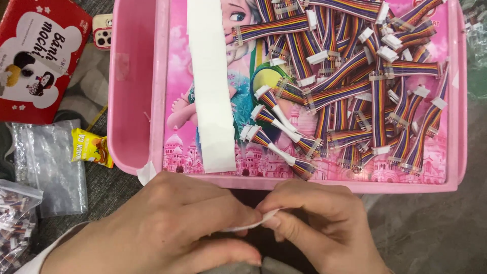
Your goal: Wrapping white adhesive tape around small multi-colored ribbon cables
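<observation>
While left hand (pixel 167 228) and right hand (pixel 319 223) pinch white strip (pixel 248 226) — perhaps tape — grips closed, pink tray (pixel 134 101) just beyond.

Grey mottled floor (pixel 431 223), pink plastic tray table (pixel 134 101), soft even light

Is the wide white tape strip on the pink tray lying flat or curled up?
Flat: the white tape strip lies spread lengthwise on the pink tray, beside the rainbow ribbon cables.

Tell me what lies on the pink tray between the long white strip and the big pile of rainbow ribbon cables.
In the head view, three taped ribbon cables lie side by side between the white strip and the cable pile on the pink tray.
</observation>
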